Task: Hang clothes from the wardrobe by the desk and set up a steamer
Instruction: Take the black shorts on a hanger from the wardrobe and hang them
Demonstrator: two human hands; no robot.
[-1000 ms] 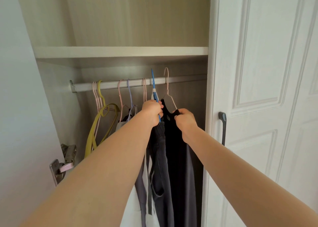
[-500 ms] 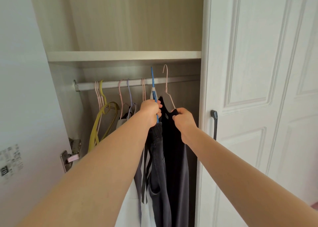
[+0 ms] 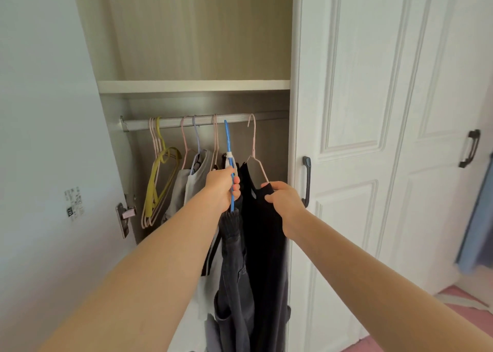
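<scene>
Inside the open wardrobe a metal rail (image 3: 170, 122) carries several hangers. My left hand (image 3: 221, 185) is shut on a blue hanger (image 3: 228, 143) that holds dark grey jeans (image 3: 234, 277); its hook sits in front of the rail and slightly below it. My right hand (image 3: 284, 198) grips the shoulder of a black garment (image 3: 262, 245) on a pink hanger (image 3: 254, 149), whose hook is level with the rail, in front of it. Both garments hang down between my forearms. White and grey tops (image 3: 190, 189) stay on the rail to the left.
Empty yellow and pink hangers (image 3: 157, 175) hang at the rail's left end. A shelf (image 3: 192, 85) runs above the rail. The closed white door (image 3: 344, 165) with a dark handle (image 3: 306, 181) is right of my hands. The open door with its hinge (image 3: 124, 215) is left. Blue fabric (image 3: 480, 218) hangs far right.
Both hooks have come off the rail and dropped slightly toward me with the garments. The camera has pulled back and turned right, showing more of the right-hand doors.
</scene>
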